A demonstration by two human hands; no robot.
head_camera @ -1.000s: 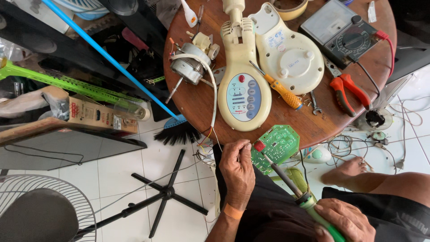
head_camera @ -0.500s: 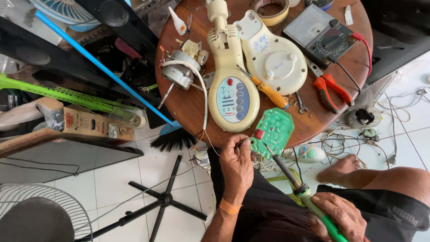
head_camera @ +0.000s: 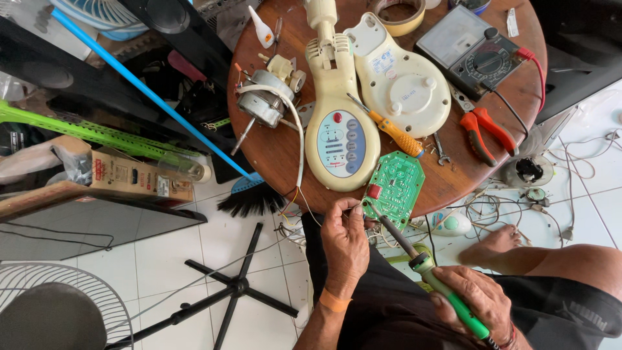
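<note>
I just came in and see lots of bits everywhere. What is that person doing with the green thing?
A person sits at a round wooden table. The right hand holds a green-handled soldering iron, its tip at the green circuit board on the table's edge. The left hand pinches something small beside the board; I cannot tell what. On the table lie a cream fan housing, a small motor, a yellow-handled screwdriver, red pliers and a meter.
</note>
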